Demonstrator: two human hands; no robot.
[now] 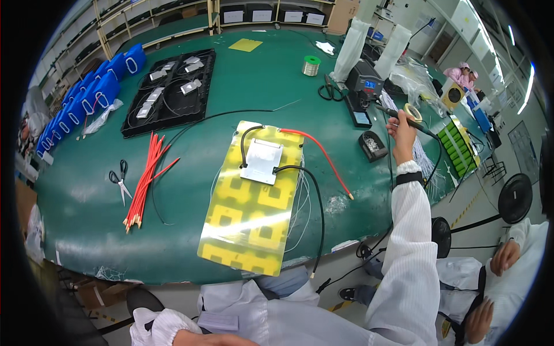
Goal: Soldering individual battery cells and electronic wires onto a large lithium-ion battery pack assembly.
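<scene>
My right hand [402, 137], at the right of the table, is closed round the handle of a soldering iron [423, 128]. The iron's front end points left, towards the soldering station [365, 81] and a black stand with a bluish pad [361, 119]. Only part of my left hand [210, 339] shows at the lower edge; its fingers are out of sight. Before me lies a flat yellow-wrapped pack [239, 222], with a silver circuit module [262, 161] on it. A red wire [323, 153] and a black wire [314, 184] run off its right side.
Cut red wires [147, 181] and scissors [122, 181] lie at left. Behind are a black tray [167, 92] of silver modules and blue packs [86, 95]. Solder spool [311, 66], black-handled scissors [329, 89] and a black cup [372, 146] stand farther right. A co-worker's hands [505, 258] are at lower right.
</scene>
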